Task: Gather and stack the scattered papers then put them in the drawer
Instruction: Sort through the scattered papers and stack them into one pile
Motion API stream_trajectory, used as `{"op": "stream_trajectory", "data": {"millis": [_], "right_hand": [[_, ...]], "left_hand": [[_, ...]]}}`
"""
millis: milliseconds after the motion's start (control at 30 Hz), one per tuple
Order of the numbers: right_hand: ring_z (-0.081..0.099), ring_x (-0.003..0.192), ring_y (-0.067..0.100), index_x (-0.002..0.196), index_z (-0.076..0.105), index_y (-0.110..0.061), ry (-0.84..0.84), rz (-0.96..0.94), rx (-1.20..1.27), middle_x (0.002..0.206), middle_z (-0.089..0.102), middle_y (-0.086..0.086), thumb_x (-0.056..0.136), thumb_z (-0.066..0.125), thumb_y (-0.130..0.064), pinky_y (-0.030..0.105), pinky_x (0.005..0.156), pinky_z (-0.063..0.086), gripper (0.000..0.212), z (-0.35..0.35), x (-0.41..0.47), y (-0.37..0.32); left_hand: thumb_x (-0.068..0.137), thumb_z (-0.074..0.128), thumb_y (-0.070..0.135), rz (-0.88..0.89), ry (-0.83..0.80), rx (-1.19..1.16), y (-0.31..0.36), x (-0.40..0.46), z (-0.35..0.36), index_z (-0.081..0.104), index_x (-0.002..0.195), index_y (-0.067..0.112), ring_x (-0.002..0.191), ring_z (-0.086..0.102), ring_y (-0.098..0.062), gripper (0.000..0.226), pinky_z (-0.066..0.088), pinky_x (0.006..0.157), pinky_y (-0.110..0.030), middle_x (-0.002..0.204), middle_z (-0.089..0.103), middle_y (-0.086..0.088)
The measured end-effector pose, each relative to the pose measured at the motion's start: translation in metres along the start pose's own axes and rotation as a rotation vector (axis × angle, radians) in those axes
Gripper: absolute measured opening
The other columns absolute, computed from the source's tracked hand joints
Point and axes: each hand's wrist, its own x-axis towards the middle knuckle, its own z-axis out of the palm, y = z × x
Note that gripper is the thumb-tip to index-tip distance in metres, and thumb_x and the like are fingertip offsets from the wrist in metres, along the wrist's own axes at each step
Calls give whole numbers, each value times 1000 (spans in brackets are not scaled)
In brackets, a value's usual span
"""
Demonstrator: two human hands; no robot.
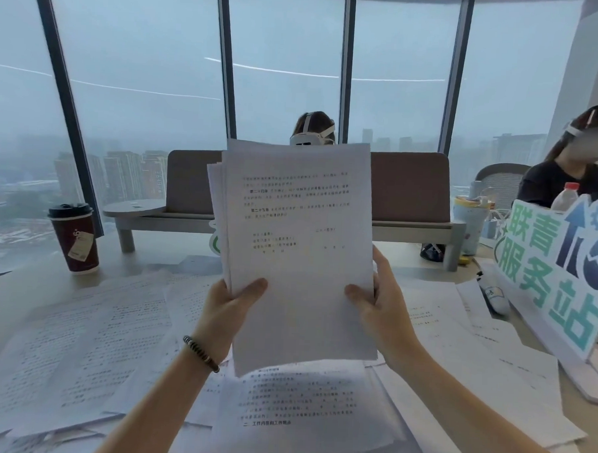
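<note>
White paper stack upright above surface | left hand, right hand each pinching its side edges | many loose sheets ungathered | drawer unseen, stowing pending

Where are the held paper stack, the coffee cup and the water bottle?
held paper stack [300, 247]: head view, middle of top sheet.
coffee cup [75, 240]: head view, dark red wall.
water bottle [565, 198]: head view, clear neck under red cap.
</note>
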Motion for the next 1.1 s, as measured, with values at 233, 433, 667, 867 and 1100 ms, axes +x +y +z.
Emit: {"op": "stream_trajectory", "data": {"millis": [233,433,667,867,1100], "right_hand": [[65,110,15,140,5,-64,35,-174,-50,125,61,-5,97,62,-25,46,95,57,82,-8,11,-25],[63,111,8,146,1,-58,21,-322,-95,126,61,-8,98,61,-25,32,89,59,84,-15,36,-62],[62,114,12,152,10,-48,-73,-174,-66,125,61,-15,101,55,-18,35,90,57,75,-17,46,-55],[51,129,25,142,51,-25,-299,331,-659,143,53,-1,105,22,-55,37,109,37,56,-36,26,-8],[59,110,27,101,67,-21,-437,480,-1182,113,65,4,93,31,-72,43,98,46,62,-50,27,52]], "left_hand": [[76,73,16,-44,-90,-41,3,-8,-2,72,101,6,91,72,-33,27,58,81,-49,99,75,-14],[63,82,32,-76,-125,-7,-3,-9,-5,75,97,12,93,71,-36,40,58,79,-49,100,75,-15],[89,65,19,-77,-109,6,-9,-11,-1,69,109,10,93,72,-29,23,60,77,-43,102,75,-9],[93,62,23,-176,-29,80,-18,7,-9,70,107,11,93,71,-34,20,59,78,-49,103,74,-13],[99,55,20,-464,8,244,-40,19,-23,65,110,4,93,67,-36,22,54,87,-51,100,70,-17]]}}
